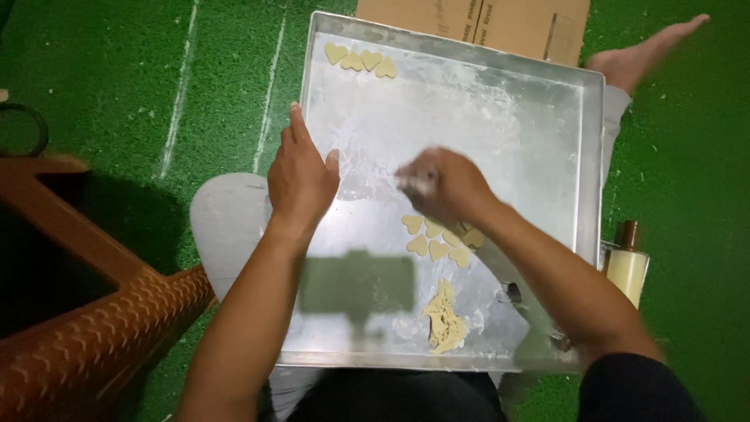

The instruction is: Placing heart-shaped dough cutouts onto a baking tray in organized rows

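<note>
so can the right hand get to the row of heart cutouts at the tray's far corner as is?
Probably yes. The right hand hovers mid-tray, and only bare floured metal lies between it and the heart row. The left hand rests at the tray edge, off that path.

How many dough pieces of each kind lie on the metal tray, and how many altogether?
Heart-shaped dough cutouts, row at the far corner: 4
Heart-shaped dough cutouts, cluster beside the right hand: about 6, some partly hidden by the hand
Dough scrap heap: 1
Total: about 11 pieces on the metal tray
</note>
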